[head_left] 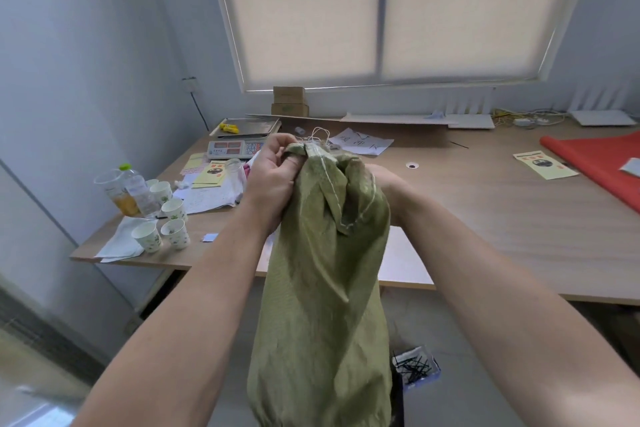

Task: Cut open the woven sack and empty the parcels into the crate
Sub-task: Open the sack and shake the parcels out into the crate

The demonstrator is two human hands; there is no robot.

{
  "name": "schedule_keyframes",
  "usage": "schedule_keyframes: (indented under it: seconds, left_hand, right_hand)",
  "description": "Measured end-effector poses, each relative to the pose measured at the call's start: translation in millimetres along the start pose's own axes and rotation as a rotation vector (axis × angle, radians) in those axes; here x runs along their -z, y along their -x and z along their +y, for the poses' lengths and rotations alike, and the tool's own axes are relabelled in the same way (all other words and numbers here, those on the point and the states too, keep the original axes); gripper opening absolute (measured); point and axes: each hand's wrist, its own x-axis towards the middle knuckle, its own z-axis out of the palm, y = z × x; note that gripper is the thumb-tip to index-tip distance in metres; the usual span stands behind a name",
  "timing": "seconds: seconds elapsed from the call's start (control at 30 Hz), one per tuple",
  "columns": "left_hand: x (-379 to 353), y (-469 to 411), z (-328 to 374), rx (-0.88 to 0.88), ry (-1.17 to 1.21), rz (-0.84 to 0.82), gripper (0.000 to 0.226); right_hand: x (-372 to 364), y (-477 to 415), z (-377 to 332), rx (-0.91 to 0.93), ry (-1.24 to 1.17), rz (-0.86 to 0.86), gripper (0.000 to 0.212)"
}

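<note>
Up top: sack held by its tied neck, nothing cut yet

Left hand point(273, 177) curls its fingers round the bunched neck of the sack point(322, 288), just under the white string point(317, 135) that ties it. Right hand point(382, 182) sits behind the sack at the same height. Its fingers are hidden, so I cannot tell whether it grips or only steadies. The sack hangs from the hands, and its bottom runs out of view below. No blade or crate shows.

I see two risks. A cut made close to the left fingers could nick them. If the string gives while the neck is loosely held, the mouth may fall open and spill parcels on the floor.

The table point(502, 218) edge runs just beyond the sack. Cups point(162, 229) crowd the space left of the left hand, and a red sheet point(602, 163) lies well right of the right hand. The bare wood between is the free room.
</note>
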Motion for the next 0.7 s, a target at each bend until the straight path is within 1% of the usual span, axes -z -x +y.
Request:
schedule_keyframes:
  seconds: [0.03, 0.07, 0.1, 0.13, 0.17, 0.23, 0.3, 0.37, 0.4, 0.43, 0.47, 0.53, 0.57, 0.6, 0.67, 0.7]
  left_hand:
    - [2, -3, 1, -0.037, -0.030, 0.071, 0.012]
    - [5, -6, 3, -0.073, -0.073, 0.143, 0.010]
    - [7, -9, 4, -0.101, -0.123, 0.214, 0.012]
    - [9, -11, 6, -0.119, -0.167, 0.284, 0.014]
    - [11, -14, 7, -0.135, -0.208, 0.352, 0.015]
    - [12, -17, 9, -0.152, -0.319, 0.458, 0.008]
    - [7, -17, 10, -0.147, -0.409, 0.517, 0.004]
    - [0, -18, 9, -0.133, -0.402, 0.550, 0.004]
    - [-3, -19, 9, -0.114, -0.375, 0.571, 0.004]
    - [-5, -20, 9, -0.091, -0.339, 0.591, 0.005]
    - [-7, -21, 9, -0.065, -0.300, 0.606, 0.005]
    - [-6, -23, 12, -0.017, -0.213, 0.615, 0.006]
    - [-4, -24, 12, 0.000, -0.184, 0.615, 0.007]
    - [-1, -24, 13, 0.015, -0.171, 0.615, 0.009]
    - [9, -27, 12, 0.065, -0.177, 0.575, 0.014]
    - [15, -29, 10, 0.102, -0.189, 0.526, 0.018]
  right_hand:
    - [4, -1, 7, -0.001, -0.083, 0.049, 0.022]
    - [11, -2, 15, 0.006, -0.182, 0.062, 0.036]
    - [17, 1, 21, 0.022, -0.242, 0.056, 0.046]
    - [23, 3, 28, 0.037, -0.261, 0.035, 0.050]
    - [28, 8, 32, 0.053, -0.246, -0.024, 0.052]
    - [29, 18, 37, 0.076, -0.135, -0.175, 0.055]
    - [20, 27, 37, 0.105, -0.067, -0.307, 0.060]
    - [7, 32, 34, 0.127, 0.012, -0.406, 0.062]
    - [0, 34, 33, 0.118, 0.054, -0.425, 0.062]
    - [-6, 35, 35, 0.106, 0.119, -0.396, 0.062]
    - [-11, 35, 36, 0.112, 0.180, -0.317, 0.059]
    - [-17, 30, 43, 0.147, 0.275, -0.045, 0.038]
    - [-17, 29, 46, 0.158, 0.227, 0.062, 0.027]
    - [-17, 29, 47, 0.154, 0.112, 0.116, 0.023]
    - [-20, 29, 46, 0.104, -0.152, 0.119, 0.026]
    - [-20, 28, 44, 0.087, -0.225, 0.122, 0.027]
